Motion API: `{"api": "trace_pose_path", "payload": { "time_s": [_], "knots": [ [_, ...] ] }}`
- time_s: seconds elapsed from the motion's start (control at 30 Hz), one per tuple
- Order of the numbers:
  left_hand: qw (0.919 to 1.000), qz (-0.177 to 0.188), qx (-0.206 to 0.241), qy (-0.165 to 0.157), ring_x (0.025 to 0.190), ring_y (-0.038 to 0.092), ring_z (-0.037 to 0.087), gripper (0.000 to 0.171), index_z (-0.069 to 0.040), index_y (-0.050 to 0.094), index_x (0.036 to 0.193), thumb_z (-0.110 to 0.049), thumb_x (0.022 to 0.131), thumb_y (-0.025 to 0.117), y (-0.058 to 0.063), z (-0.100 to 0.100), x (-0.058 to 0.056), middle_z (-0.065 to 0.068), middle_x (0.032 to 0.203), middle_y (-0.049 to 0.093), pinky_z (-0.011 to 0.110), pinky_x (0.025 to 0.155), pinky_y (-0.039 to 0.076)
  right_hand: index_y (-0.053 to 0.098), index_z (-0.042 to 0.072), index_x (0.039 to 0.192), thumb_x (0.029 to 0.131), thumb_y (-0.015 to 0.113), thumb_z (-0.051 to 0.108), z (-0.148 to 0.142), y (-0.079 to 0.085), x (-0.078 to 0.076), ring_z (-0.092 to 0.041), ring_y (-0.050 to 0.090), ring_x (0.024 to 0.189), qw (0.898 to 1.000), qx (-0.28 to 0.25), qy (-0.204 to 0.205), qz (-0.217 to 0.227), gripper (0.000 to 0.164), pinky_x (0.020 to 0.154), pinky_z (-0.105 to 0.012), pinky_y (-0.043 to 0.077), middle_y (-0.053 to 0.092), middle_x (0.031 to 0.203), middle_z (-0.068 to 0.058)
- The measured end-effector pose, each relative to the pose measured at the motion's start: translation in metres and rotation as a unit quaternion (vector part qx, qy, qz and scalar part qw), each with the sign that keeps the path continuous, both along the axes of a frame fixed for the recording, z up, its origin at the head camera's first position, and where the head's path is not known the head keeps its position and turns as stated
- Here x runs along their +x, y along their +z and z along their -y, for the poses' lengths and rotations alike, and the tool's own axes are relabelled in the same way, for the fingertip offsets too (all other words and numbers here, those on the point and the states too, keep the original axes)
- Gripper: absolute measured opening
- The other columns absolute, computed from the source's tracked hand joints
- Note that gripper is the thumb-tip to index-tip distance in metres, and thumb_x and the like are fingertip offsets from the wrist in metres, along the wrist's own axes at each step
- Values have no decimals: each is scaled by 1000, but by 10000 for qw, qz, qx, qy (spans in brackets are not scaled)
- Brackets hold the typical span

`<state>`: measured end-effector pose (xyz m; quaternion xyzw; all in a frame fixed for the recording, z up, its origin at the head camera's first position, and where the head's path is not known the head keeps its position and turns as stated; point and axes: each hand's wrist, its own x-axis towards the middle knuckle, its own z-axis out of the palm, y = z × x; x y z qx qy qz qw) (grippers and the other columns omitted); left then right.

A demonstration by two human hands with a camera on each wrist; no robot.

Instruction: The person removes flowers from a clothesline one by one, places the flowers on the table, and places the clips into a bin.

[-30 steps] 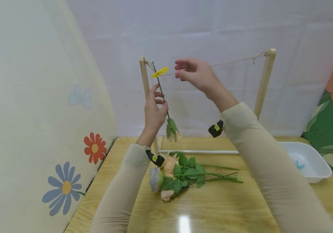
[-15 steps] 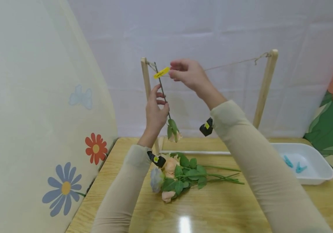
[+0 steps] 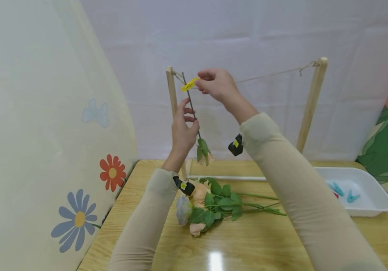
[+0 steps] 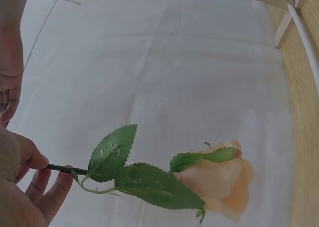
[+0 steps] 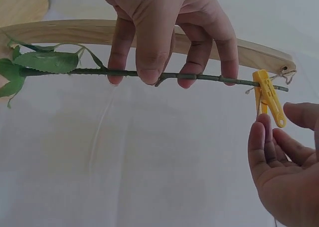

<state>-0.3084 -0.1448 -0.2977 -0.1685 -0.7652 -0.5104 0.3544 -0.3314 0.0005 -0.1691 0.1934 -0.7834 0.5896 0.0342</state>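
My left hand [image 3: 183, 133] pinches the dark stem of a peach artificial rose [image 4: 214, 179] that hangs head-down, its leaves and bloom below the fingers. Near the stem's upper end, a yellow clothespin [image 5: 267, 98] is clipped across it at the twine [image 3: 268, 75]. The right hand [image 3: 218, 86] has its thumb and fingertips at the clothespin's handle ends, pinching them lightly. Seen from the right wrist, the left hand [image 5: 164, 32] spreads along the stem, thumb on the near side. How the twine sits inside the clothespin is hard to see.
Two wooden posts [image 3: 310, 105] carry the twine, with a white bar [image 3: 228, 177] low between them. Several artificial flowers [image 3: 211, 205] lie on the wooden table [image 3: 241, 244]. At right, a white tray [image 3: 373, 199] holds blue clothespins [image 3: 352, 196] and something red.
My right hand has moved left along the twine to the yellow clothespin's handle ends. The left hand keeps its hold on the rose stem. More of the tray shows beside the right sleeve.
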Motion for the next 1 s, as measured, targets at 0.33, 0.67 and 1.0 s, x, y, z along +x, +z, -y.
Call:
{"api": "trace_pose_path", "payload": {
  "time_s": [0.33, 0.67, 1.0],
  "knots": [
    [10000, 40, 21, -20, 92, 64, 33, 66, -4, 43, 150, 12, 88, 60, -1, -5, 3, 18, 113, 62, 45, 76, 56, 60, 4, 138, 101, 62, 14, 2, 2, 3, -22, 66, 105, 9999, 18, -114, 91, 38, 88, -24, 56, 67, 126, -9],
    [10000, -24, -30, 51, 92, 64, 31, 65, -5, 43, 150, 11, 89, 60, -1, -4, 5, 16, 113, 62, 41, 72, 57, 63, 4, 133, 100, 64, 17, -1, 3, 6, -20, 67, 95, 9995, -15, -3, 320, 36, 90, -27, 57, 68, 121, -13],
    [9996, -148, -176, 166, 91, 65, 32, 63, -5, 44, 149, 10, 90, 60, -1, -4, 8, 18, 114, 63, 39, 70, 58, 68, 3, 112, 97, 67, 15, -2, 0, 13, -17, 61, 74, 9954, -807, -515, -17, 19, 70, -27, 60, 66, 100, -12]
  ]
}}
